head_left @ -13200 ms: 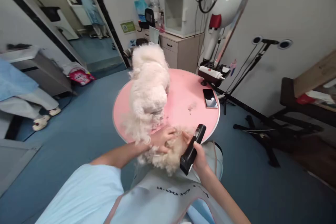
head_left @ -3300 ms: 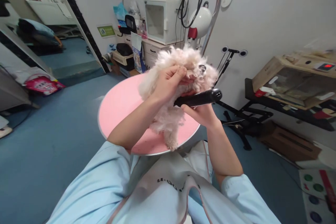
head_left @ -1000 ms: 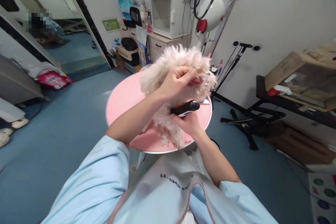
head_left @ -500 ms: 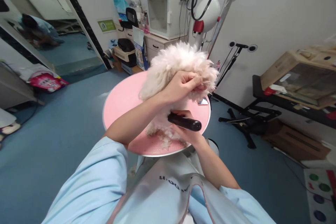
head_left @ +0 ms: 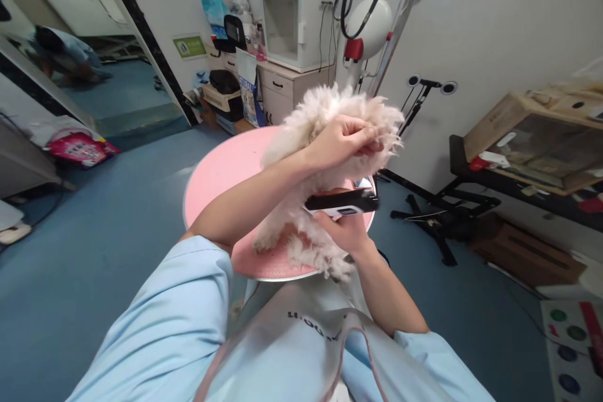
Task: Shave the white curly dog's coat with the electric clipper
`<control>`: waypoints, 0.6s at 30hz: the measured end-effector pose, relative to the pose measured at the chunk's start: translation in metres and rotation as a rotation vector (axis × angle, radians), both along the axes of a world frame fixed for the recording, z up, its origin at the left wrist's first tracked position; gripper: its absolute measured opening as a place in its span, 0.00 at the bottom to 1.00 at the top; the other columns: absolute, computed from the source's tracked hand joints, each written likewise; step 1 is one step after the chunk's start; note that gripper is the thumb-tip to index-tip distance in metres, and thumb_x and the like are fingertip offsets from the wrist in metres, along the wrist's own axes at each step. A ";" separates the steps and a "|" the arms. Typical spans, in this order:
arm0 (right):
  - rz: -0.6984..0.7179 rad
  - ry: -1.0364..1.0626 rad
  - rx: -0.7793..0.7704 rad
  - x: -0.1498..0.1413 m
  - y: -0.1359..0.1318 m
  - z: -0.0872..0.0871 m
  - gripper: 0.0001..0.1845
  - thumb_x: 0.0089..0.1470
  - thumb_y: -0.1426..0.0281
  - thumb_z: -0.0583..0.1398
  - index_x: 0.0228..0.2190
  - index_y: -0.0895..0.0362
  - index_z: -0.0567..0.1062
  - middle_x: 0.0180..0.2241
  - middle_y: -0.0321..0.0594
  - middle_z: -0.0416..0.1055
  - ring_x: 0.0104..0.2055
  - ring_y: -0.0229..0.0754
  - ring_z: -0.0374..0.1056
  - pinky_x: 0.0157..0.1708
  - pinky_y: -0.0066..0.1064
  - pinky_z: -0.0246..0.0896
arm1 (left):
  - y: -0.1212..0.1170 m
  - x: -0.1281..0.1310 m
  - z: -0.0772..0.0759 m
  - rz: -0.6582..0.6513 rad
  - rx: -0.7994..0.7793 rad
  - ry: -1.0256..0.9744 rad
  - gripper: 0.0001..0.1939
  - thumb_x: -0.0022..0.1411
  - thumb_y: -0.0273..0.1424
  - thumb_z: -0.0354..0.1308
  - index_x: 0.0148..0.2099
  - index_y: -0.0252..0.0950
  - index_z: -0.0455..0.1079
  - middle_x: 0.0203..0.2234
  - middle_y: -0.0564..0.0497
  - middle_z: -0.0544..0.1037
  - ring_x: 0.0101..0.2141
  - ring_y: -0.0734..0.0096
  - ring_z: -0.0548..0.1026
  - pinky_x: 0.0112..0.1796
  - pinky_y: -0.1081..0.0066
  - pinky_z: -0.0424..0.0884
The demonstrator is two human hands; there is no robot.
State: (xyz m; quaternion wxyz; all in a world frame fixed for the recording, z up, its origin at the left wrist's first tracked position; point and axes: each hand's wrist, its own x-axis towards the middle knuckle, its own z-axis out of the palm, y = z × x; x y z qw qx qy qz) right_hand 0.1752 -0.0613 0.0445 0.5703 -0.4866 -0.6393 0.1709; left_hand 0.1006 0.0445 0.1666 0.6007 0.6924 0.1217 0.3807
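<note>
A fluffy white dog (head_left: 292,132) is on the round pink grooming table (head_left: 217,169), close to its near right side. My left hand (head_left: 346,138) is closed on the fur about the dog's head, thumb and fingers pressed together. In my right hand (head_left: 346,230) is a black and white hair clipper (head_left: 342,202), held roughly level below the head. Its left end meets the fur of the chest, and the blade is hidden there. Clumps of fur (head_left: 320,254) hang or lie at the table's near edge; whether they are cut loose I cannot tell.
Behind the table rises a metal arm (head_left: 400,19) with hanging black loops and a white dryer. A white cabinet (head_left: 301,25) stands on drawers. A wooden case (head_left: 527,138) is at right. Another person (head_left: 70,56) crouches in the doorway or mirror at left.
The clipper has turned from sloping down to nearly level, showing its white side, and moved slightly up and right. My left hand and the dog's head have shifted right.
</note>
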 end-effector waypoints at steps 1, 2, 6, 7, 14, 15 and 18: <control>-0.070 0.048 0.062 0.005 0.000 0.002 0.12 0.50 0.60 0.65 0.36 0.52 0.75 0.36 0.41 0.78 0.41 0.50 0.75 0.43 0.44 0.73 | -0.001 0.000 -0.001 -0.001 0.003 0.003 0.16 0.61 0.37 0.63 0.26 0.30 0.74 0.26 0.47 0.80 0.29 0.72 0.78 0.36 0.70 0.75; -0.155 0.106 0.116 0.008 0.002 0.006 0.13 0.51 0.59 0.64 0.36 0.52 0.75 0.36 0.42 0.78 0.41 0.50 0.75 0.43 0.44 0.73 | -0.002 0.000 -0.001 -0.002 0.010 0.010 0.17 0.61 0.36 0.63 0.25 0.30 0.74 0.25 0.47 0.79 0.28 0.72 0.77 0.35 0.70 0.75; -0.266 0.220 0.118 0.004 0.019 0.013 0.13 0.50 0.58 0.64 0.33 0.53 0.73 0.33 0.42 0.77 0.38 0.49 0.75 0.42 0.44 0.73 | -0.003 0.003 0.000 0.032 0.014 0.014 0.18 0.60 0.39 0.64 0.24 0.30 0.73 0.23 0.47 0.79 0.26 0.73 0.76 0.33 0.70 0.74; -0.220 0.213 0.064 -0.001 0.021 0.009 0.12 0.49 0.58 0.65 0.30 0.53 0.73 0.30 0.41 0.76 0.35 0.48 0.75 0.40 0.43 0.74 | -0.002 0.003 0.000 0.037 0.008 0.006 0.19 0.60 0.41 0.64 0.25 0.30 0.74 0.24 0.47 0.79 0.26 0.73 0.76 0.33 0.70 0.74; -0.076 0.511 -0.033 -0.010 0.008 -0.048 0.26 0.47 0.43 0.58 0.34 0.52 0.73 0.31 0.42 0.77 0.34 0.50 0.75 0.35 0.44 0.74 | -0.023 -0.017 -0.033 0.114 0.219 0.093 0.23 0.64 0.45 0.57 0.25 0.32 0.73 0.21 0.49 0.77 0.23 0.73 0.72 0.24 0.74 0.67; -0.088 0.620 -0.022 -0.005 0.006 -0.048 0.28 0.50 0.42 0.53 0.36 0.52 0.73 0.32 0.44 0.77 0.36 0.51 0.76 0.36 0.45 0.75 | -0.031 -0.024 -0.041 0.115 0.238 0.128 0.23 0.65 0.44 0.55 0.26 0.32 0.73 0.21 0.49 0.76 0.22 0.73 0.72 0.21 0.74 0.65; 0.000 0.944 -0.071 0.006 0.006 -0.034 0.32 0.52 0.41 0.47 0.39 0.52 0.74 0.35 0.43 0.78 0.40 0.52 0.77 0.37 0.46 0.75 | -0.048 -0.047 -0.070 0.204 0.538 0.125 0.24 0.69 0.38 0.48 0.23 0.35 0.70 0.15 0.53 0.70 0.17 0.77 0.66 0.18 0.75 0.61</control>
